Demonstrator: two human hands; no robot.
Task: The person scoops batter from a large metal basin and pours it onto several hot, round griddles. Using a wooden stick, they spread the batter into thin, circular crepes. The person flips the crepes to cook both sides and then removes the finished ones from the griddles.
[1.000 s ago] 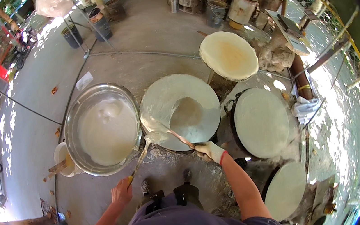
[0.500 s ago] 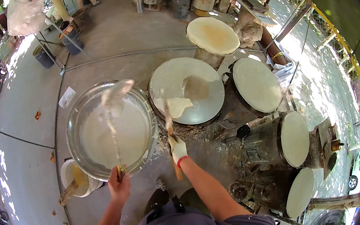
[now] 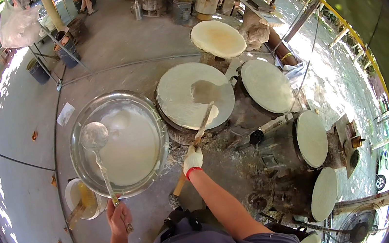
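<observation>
While the left hand (image 3: 118, 217) wraps its fingers around a ladle (image 3: 94, 137) reaching over the batter bowl (image 3: 151, 110), the gloved right hand (image 3: 192, 159) grips a wooden spreader (image 3: 203, 123) resting beyond its fingers on the round griddle (image 3: 176, 92).

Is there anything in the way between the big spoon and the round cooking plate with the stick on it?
Only the bowl's rim. The ladle in the left hand is over the batter bowl; the round griddle sits right beside it. The right hand holds the wooden spreader there.
</observation>
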